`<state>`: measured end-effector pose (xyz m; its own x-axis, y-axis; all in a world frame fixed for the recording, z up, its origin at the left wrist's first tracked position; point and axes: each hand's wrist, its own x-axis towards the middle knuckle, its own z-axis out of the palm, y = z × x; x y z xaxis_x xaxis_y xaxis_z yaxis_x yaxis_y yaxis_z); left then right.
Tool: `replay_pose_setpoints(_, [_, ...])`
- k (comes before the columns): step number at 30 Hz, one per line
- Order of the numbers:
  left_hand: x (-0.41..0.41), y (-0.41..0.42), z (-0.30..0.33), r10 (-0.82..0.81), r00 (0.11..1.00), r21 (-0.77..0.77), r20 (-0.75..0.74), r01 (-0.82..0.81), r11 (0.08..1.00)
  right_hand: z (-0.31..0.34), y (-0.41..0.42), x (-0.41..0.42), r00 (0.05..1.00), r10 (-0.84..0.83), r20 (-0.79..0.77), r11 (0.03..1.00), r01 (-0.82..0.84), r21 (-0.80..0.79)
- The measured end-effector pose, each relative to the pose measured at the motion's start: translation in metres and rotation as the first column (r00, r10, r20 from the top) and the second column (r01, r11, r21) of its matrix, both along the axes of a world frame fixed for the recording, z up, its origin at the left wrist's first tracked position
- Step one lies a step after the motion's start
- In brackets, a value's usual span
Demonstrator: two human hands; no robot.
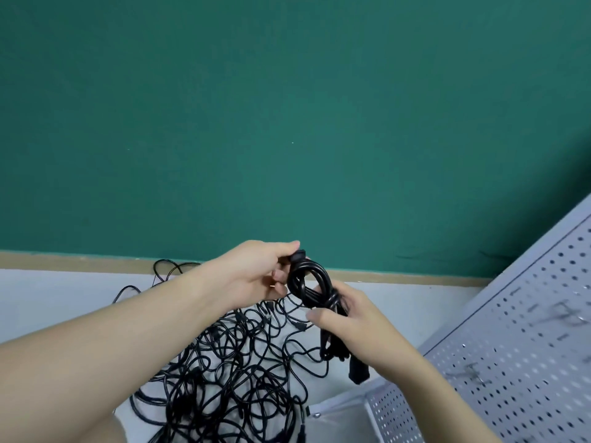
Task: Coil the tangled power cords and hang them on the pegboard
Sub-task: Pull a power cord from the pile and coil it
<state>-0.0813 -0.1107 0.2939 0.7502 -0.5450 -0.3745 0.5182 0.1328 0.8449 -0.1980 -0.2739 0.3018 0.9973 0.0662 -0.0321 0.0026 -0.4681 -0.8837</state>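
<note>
Currently the coiled cord [315, 287] is held in the air between both hands, above the tangled pile of cords [233, 356] that lies on the white worktop [64, 292]. The left hand [256, 271] pinches one plug end at the top of the bundle between thumb and curled fingers. The right hand [348, 321] wraps around the lower part of the bundle, thumb across the front, with the second plug [358, 374] hanging below the palm.

Handling characteristics, as judged from the view:
- The cord appears flexible but springy; loops will tend to open if grip is released.
- The jacket looks smooth, so a loose grip may let turns slide.
- Weight appears low; the moulded plugs are the heaviest, stiffest parts.

Recommended hold: grip the bundle at its waist, where the turns cross, rather than by a single loop or plug. Keep the free end trapped under the wrap.

The grey pegboard [518, 346] stands at the right, with metal hooks [566, 311] visible but blurred. Hang the coil by its top loop on a hook.
</note>
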Motion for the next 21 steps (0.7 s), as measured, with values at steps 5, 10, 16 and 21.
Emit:
replay_pose_setpoints(5, [-0.014,-0.045,-0.013,0.068,0.998,0.108,0.013,-0.069,0.992,-0.015,-0.015,0.004,0.992,-0.085,-0.094,0.992,0.093,0.081])
replay_pose_setpoints(10, [-0.024,-0.085,-0.051,-0.078,0.997,0.151,0.011,0.076,0.986,-0.042,-0.046,0.006,0.956,-0.220,-0.194,0.972,0.232,0.040])
replay_pose_setpoints(16, [-0.040,-0.106,-0.107,-0.176,0.982,0.049,-0.071,0.180,0.983,-0.070,-0.099,0.000,0.913,-0.137,-0.383,0.990,0.131,-0.044])
replay_pose_setpoints(21, [-0.043,-0.110,-0.176,-0.197,0.971,0.088,-0.137,0.210,0.974,-0.116,-0.120,0.014,0.811,-0.169,-0.561,0.985,0.154,-0.074])
